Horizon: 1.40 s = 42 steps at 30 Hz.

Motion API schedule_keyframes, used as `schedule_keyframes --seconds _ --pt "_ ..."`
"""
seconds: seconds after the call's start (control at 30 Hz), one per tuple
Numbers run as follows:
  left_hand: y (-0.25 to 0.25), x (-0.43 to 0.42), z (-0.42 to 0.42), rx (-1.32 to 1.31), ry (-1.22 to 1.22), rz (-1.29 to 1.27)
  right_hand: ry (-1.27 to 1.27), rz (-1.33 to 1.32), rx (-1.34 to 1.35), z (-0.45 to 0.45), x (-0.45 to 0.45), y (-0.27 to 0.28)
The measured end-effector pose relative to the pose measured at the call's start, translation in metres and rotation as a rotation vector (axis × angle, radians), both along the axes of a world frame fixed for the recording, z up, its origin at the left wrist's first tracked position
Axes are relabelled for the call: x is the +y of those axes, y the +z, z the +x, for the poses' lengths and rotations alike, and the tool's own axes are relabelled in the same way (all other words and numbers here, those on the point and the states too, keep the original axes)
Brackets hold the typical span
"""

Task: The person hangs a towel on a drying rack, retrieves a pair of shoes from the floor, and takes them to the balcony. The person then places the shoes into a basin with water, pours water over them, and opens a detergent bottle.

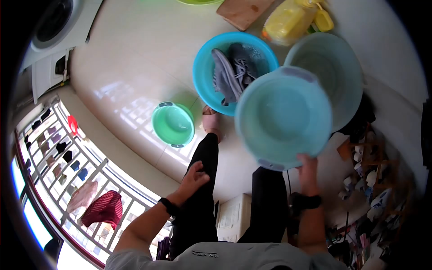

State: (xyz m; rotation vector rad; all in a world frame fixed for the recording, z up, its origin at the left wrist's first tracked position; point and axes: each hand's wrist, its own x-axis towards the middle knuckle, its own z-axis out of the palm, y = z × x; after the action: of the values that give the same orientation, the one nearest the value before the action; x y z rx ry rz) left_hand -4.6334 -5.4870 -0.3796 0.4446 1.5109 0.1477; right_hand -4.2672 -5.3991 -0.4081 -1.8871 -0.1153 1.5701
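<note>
My right hand (308, 168) grips the near rim of a pale blue plastic basin (283, 119), held in front of my right leg. My left hand (193, 180) is beside my left knee with its fingers loosely bent and apart, holding nothing. Beyond the held basin, a bright blue basin (201, 87) on the floor contains a pair of grey shoes (225, 74), with some suds at one side. A larger pale basin (344, 76) stands partly behind the held one. Left of my foot is a small green basin (173, 124).
Yellow plastic bottles (288, 22) and a wooden board (243, 12) lie at the back. A washing machine (74, 27) is at the upper left. Laundry hangs by the window railing (103, 180). A rack of shoes and small items (373, 175) stands at the right.
</note>
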Motion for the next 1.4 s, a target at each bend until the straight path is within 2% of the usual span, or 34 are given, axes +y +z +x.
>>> schedule_keyframes --seconds 0.07,0.1,0.13,0.17,0.2,0.23,0.27,0.3,0.37,0.4,0.5,0.53,0.57,0.6,0.67,0.73,0.77,0.83,0.87,0.9,0.97,1.03,1.1,1.13,1.17,1.23,1.27,1.33,1.4 --pt "-0.002 0.012 -0.004 -0.093 0.272 -0.072 0.274 -0.069 0.073 -0.04 -0.009 -0.01" --pt "-0.002 0.022 -0.005 -0.148 0.469 -0.123 0.301 -0.106 0.14 -0.066 -0.013 -0.022" --pt "-0.007 0.033 -0.004 -0.213 0.659 -0.177 0.472 -0.136 0.187 -0.086 -0.02 -0.04" --pt "-0.016 0.025 -0.016 -0.188 0.732 -0.173 0.542 0.001 0.222 -0.117 -0.008 -0.032" --pt "-0.038 0.004 -0.036 -0.167 0.763 -0.127 0.426 0.027 0.348 -0.144 -0.008 -0.032" --pt "-0.048 -0.012 -0.056 -0.051 0.818 -0.11 0.47 -0.074 0.481 -0.16 0.007 -0.026" --pt "-0.06 -0.035 -0.078 0.121 0.909 -0.105 0.635 -0.053 0.504 -0.167 0.011 -0.04" --pt "-0.062 -0.049 -0.094 0.2 1.034 -0.098 0.814 0.064 0.33 -0.168 0.029 -0.035" --pt "-0.072 -0.071 -0.123 0.306 1.202 -0.091 0.705 0.115 0.171 -0.162 0.054 -0.042" --pt "-0.083 -0.085 -0.139 0.328 1.224 -0.105 0.742 0.179 -0.034 -0.151 0.054 -0.072" --pt "-0.108 -0.108 -0.161 0.289 1.319 -0.21 0.791 0.214 -0.397 -0.099 0.108 -0.088" --pt "-0.104 -0.097 -0.151 0.383 1.249 -0.214 0.741 0.285 -0.508 -0.079 0.123 -0.105" --pt "-0.107 -0.089 -0.147 0.371 1.253 -0.214 0.532 0.357 -0.505 -0.066 0.14 -0.116" --pt "-0.109 -0.085 -0.145 0.344 1.242 -0.214 0.532 0.326 -0.517 -0.05 0.165 -0.114" --pt "-0.11 -0.072 -0.139 0.314 1.232 -0.214 0.472 0.369 -0.706 -0.043 0.217 -0.103" --pt "-0.106 -0.057 -0.128 0.311 1.014 -0.163 0.503 0.496 -0.866 -0.045 0.261 -0.093" --pt "-0.105 -0.05 -0.123 0.31 1.019 -0.161 0.548 0.448 -0.921 -0.047 0.283 -0.092" --pt "-0.103 -0.036 -0.115 0.369 0.741 -0.213 0.592 0.399 -0.975 -0.051 0.317 -0.1" --pt "-0.096 -0.025 -0.107 0.407 0.616 -0.162 0.599 0.337 -0.917 -0.053 0.331 -0.107" --pt "-0.092 -0.012 -0.1 0.411 0.622 -0.163 0.608 0.276 -0.857 -0.057 0.343 -0.114" --pt "-0.083 0.02 -0.084 0.35 0.397 0.022 0.557 0.332 -0.812 -0.057 0.356 -0.14" --pt "-0.068 0.054 -0.059 0.23 0.369 0.155 0.516 0.381 -0.761 -0.053 0.366 -0.166" --pt "-0.046 0.091 -0.024 0.111 0.354 0.198 0.301 0.318 -0.402 -0.046 0.38 -0.184" --pt "-0.045 0.095 -0.008 0.08 0.326 0.221 0.118 0.262 -0.264 -0.044 0.384 -0.191" --pt "-0.044 0.097 0.005 0.043 0.293 0.243 0.122 0.257 -0.264 -0.049 0.38 -0.179" --pt "-0.047 0.087 0.029 0.049 0.169 0.312 0.092 0.313 -0.177 -0.064 0.372 -0.113" --pt "-0.046 0.083 0.037 0.026 0.137 0.311 0.177 0.294 -0.131 -0.067 0.368 -0.082" --pt "-0.045 0.069 0.047 -0.009 0.109 0.241 0.343 0.492 -0.141 -0.063 0.346 -0.031" --pt "-0.043 0.068 0.049 -0.032 0.094 0.198 0.381 0.526 -0.184 -0.037 0.324 0.011"
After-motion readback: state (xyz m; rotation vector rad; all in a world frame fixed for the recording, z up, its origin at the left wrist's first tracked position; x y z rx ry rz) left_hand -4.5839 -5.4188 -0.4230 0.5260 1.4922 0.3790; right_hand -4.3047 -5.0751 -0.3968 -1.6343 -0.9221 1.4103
